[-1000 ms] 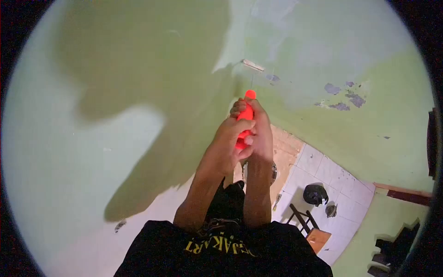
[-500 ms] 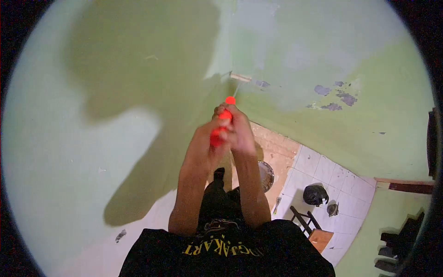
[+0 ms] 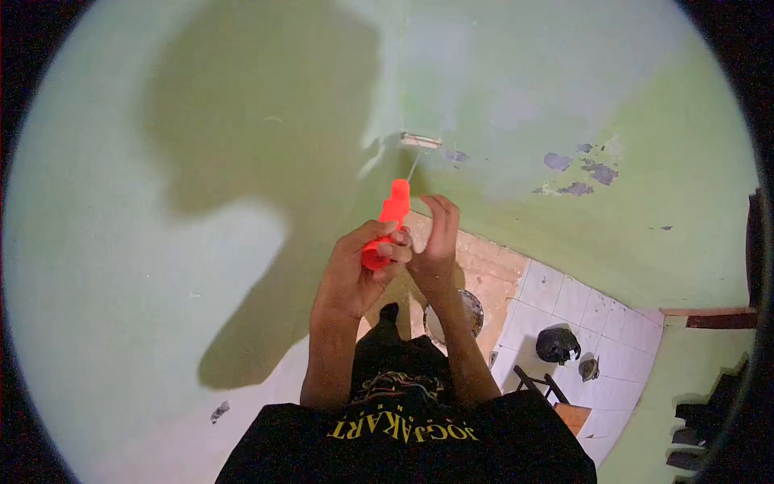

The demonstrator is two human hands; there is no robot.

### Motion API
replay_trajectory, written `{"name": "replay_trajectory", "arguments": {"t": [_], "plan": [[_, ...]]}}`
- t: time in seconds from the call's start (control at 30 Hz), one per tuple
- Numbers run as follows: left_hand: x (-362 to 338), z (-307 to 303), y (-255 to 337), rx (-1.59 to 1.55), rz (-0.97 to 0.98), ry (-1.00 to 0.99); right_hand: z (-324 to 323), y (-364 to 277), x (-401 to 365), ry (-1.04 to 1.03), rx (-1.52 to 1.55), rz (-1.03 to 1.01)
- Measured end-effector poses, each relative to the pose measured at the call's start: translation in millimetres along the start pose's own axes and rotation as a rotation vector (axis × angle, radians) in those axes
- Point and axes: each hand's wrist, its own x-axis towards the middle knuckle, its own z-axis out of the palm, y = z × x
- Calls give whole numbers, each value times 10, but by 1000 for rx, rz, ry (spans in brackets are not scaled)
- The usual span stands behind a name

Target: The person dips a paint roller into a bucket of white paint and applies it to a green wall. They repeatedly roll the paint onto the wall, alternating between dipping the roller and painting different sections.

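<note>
A paint roller with a bright orange-red handle (image 3: 397, 202) points up and away from me. Its thin metal rod runs to the white roller head (image 3: 422, 141), which is at the green wall (image 3: 500, 202) just right of the room's corner. My left hand (image 3: 355, 262) is wrapped around the lower end of the handle. Just right of the handle, my right hand (image 3: 435, 242) is off it, with its fingers raised, slightly bent and holding nothing. Whether the roller head presses on the wall cannot be made out.
Below my right forearm stands a round paint bucket (image 3: 476, 310), partly hidden. On the white tiles (image 3: 548, 282) are a black plastic bag (image 3: 556, 344), a small dark object (image 3: 589, 369) and a wooden stool (image 3: 572, 418). Peeling grey patches (image 3: 576, 188) mark the right wall. Dark items hang at far right.
Both hands gripped the handle before; my right hand has let go and moved to the right. My left hand still holds the handle's lower end. The roller head appears slightly lower in view.
</note>
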Motion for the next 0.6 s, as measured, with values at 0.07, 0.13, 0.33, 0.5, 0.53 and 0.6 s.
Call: {"name": "replay_trajectory", "arguments": {"t": [0.07,0.13,0.33,0.5,0.53,0.6], "plan": [[19,47,-82,138,10,87,-16,-90,100,-125,78,-217],[-3,106,-44,240,43,37,-30,-43,344,-196,115,-342],[-248,353,120,665,80,-237,251,133,910,52,323,-425],[-1256,589,43,994,1247,-332,135,20,1328,460,333,-174],[-1299,673,31,683,1338,-663,125,6,1374,485,362,-130],[-2089,555,-33,607,1026,-305,106,-50,1435,468,364,-112]]}}
